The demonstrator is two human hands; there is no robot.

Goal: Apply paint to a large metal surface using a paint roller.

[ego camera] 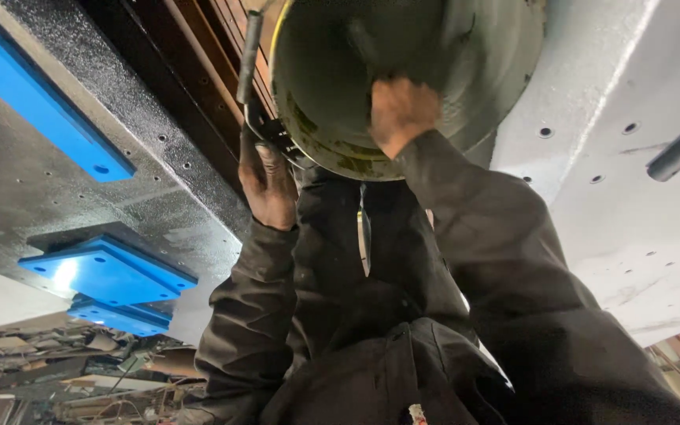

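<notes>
Dark speckled metal plate [151, 165] at 9 o'clock, pale drilled panel [639, 212] at 3 o'clock; debris on floor [80, 378] at 7 o'clock. Three blue blocks [108, 271]. One round grey-green drum [434, 63] at 12 o'clock. Right hand [401, 114] inside drum's mouth, fist-like, grip unclear. Left hand [267, 185] wrapped around dark bar [247, 71] just beside drum's rim.

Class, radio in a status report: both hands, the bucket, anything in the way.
Left hand gripping the bucket handle's rod at the rim. Right hand inside the grimy green bucket, pressing its wall. Black machine plate with blue blocks close alongside.
</notes>
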